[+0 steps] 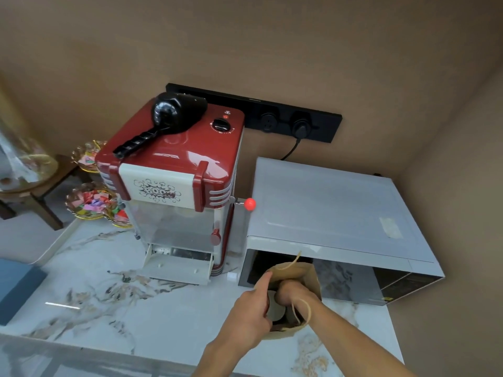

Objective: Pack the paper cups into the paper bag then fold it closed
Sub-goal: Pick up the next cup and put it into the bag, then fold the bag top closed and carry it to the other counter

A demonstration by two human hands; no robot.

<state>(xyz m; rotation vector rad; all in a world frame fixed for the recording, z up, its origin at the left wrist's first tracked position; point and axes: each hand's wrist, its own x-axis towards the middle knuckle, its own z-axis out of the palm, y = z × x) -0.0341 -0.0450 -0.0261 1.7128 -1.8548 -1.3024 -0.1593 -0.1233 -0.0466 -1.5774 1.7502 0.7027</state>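
A brown paper bag (310, 276) with twine handles stands open on the marble counter, right in front of the microwave. My right hand (292, 293) is plunged into its mouth, fingers hidden inside. A white paper cup (276, 311) shows inside the bag below that hand; whether the hand grips it cannot be told. My left hand (251, 311) holds the bag's left rim, its forefinger stretched along the edge.
A red popcorn machine (174, 183) with a black hair dryer (168, 118) on top stands behind left. A white microwave (334, 221) sits right behind the bag. Bowls of coloured wrappers (91, 202) lie at far left. A blue box (16, 287) rests at the counter's left edge.
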